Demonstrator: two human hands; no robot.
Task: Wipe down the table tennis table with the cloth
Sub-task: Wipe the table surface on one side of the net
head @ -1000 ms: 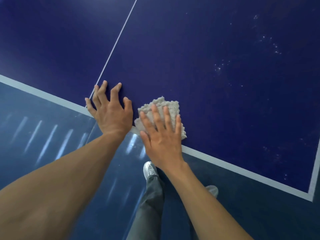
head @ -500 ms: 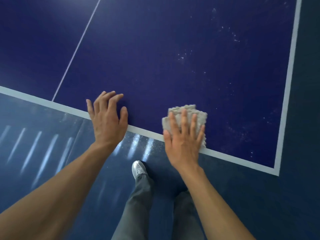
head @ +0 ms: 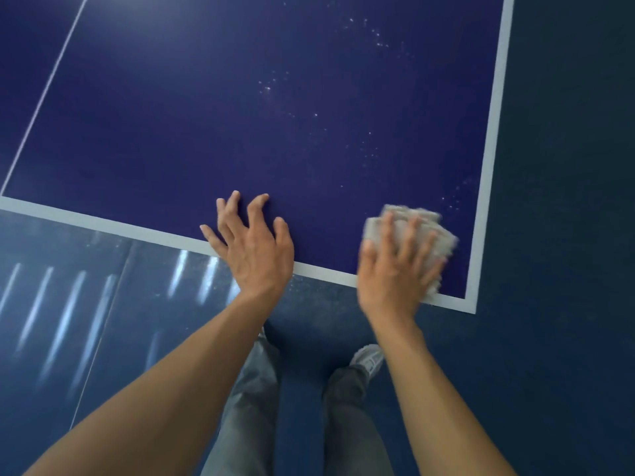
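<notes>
Looking down over a table tennis table point(head: 275, 132), we see a smooth, matte dark-blue top edged with a flat pale band point(head: 103, 219). A thin white centre line point(head: 41, 97) runs away at the upper left.

Our right hand point(head: 395, 280) lies flat on the cloth point(head: 443, 240), fingers straight and slightly spread, pressing it down rather than gripping it. The cloth is a pale grey, nubby, folded pad in the near right corner of the table, its lower edge over the pale band. Cloth and hand are smeared with motion blur, so the weave and folds are hard to make out, and the hand hides much of the pad.

Our left hand point(head: 254, 249) is at the near edge, apart from the cloth and holding nothing. Its fingers are spread and bent, the tips touching the blue surface.

Fine white specks point(head: 268, 88) dot the top beyond the cloth.

Below the table edge, a glossy blue floor point(head: 68, 338) carries streaks of reflected light. Grey trousers point(head: 354, 424) and one light shoe point(head: 369, 359) show between our forearms, which the bottom of the view cuts off. We cannot make out the other foot.
</notes>
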